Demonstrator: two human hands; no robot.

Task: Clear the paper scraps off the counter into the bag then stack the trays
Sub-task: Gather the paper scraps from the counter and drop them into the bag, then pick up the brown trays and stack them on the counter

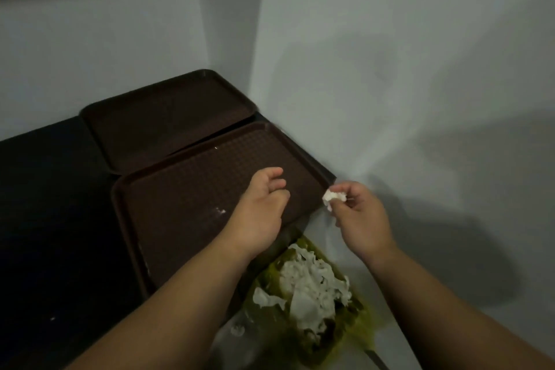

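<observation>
Loosely curled and holding nothing, a person's left hand [264, 207] hovered over the near tray [180, 219], where a few white flecks [220, 211] lay. The far tray [168, 126] sat just behind it on the dark counter [45, 219], the two not yet stacked. Further right, the right hand [360, 216] pinched a crumpled paper scrap [333, 198] between thumb and fingertips, just past the tray's corner and near the open green bag [356, 318], already heaped with white paper. Clearing looked nearly done; bagging this scrap, gathering the flecks and stacking remained.
</observation>
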